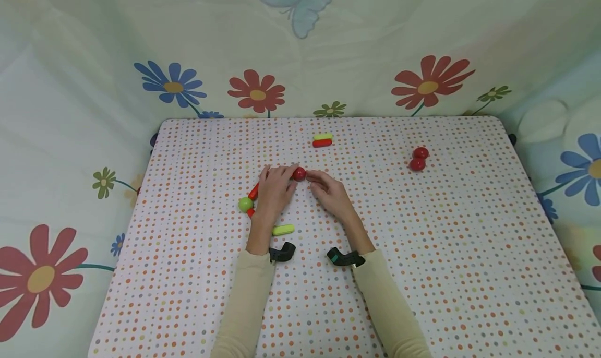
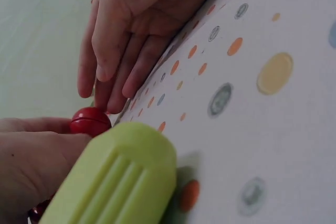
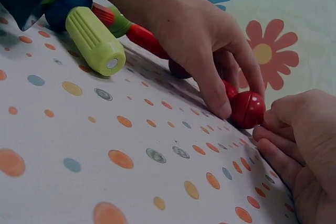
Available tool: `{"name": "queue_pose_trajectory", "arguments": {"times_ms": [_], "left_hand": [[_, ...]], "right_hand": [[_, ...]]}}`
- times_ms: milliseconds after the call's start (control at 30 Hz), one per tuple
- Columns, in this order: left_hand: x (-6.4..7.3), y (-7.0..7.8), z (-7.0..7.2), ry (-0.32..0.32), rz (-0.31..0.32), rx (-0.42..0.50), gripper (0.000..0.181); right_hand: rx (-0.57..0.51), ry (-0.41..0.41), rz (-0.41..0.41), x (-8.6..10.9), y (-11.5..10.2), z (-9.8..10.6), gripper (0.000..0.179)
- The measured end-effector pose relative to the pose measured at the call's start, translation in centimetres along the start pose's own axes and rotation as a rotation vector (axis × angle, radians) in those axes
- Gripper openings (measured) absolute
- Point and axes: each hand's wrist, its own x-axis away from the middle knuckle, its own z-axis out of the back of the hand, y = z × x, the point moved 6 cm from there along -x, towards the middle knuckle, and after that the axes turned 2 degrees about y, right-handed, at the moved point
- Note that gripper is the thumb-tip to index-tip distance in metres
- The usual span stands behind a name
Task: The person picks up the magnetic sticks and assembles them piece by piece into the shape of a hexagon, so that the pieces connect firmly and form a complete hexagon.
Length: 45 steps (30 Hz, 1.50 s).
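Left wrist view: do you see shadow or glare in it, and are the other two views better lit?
Left wrist: dim, a soft shadow beside the green stick, no strong glare; right wrist: also rather dim, small highlights on the red ball; head: brighter, more evenly lit.

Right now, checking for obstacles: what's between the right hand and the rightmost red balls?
Head view: only bare dotted tabletop between right hand and red balls.

I seem to be looking into a curtained-off booth: pale fabric [image 1: 197,29] printed with flowers [image 1: 257,95] and a butterfly [image 1: 312,8] hangs behind and beside a dotted surface [image 1: 188,295]; home or studio, I can't tell.
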Motion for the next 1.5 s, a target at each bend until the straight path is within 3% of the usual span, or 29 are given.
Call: {"name": "queue_pose_trajectory", "arguments": {"times_ms": [167, 367, 600, 767, 900, 1067, 1300, 1500], "left_hand": [[0.0, 0.4, -0.1, -0.021, -0.038, -0.040, 0.057], [-0.1, 0.4, -0.2, 0.003, -0.035, -0.041, 0.050], [-0.1, 0.0, -0.2, 0.018, 0.011, 0.006, 0.045], [-0.2, -0.2, 0.2, 0.065, 0.039, 0.075, 0.045], [-0.3, -0.3, 0.3, 0.086, 0.045, 0.106, 0.045], [-0.3, -0.4, 0.1, 0.086, 0.037, 0.111, 0.046], [-0.3, -0.1, 0.0, 0.071, 0.029, 0.106, 0.048], [-0.3, -0.5, 0.0, 0.073, 0.047, 0.106, 0.048]], "right_hand": [[0.003, -0.021, 0.018, 0.0, -0.2, -0.1, 0.038], [0.010, -0.015, 0.031, -0.1, -0.2, 0.0, 0.035], [-0.015, 0.119, -0.054, -0.3, 0.5, 0.7, 0.031], [-0.045, 0.212, -0.084, -1.0, 0.6, 1.6, 0.030], [0.110, 0.279, -0.023, -2.2, 0.3, 2.6, 0.031], [0.287, 0.301, 0.071, -4.1, 0.0, 3.3, 0.036], [0.490, 0.200, 0.043, -6.0, 0.4, 3.3, 0.047], [0.567, 0.208, 0.045, -6.6, 0.5, 2.9, 0.049]]}}
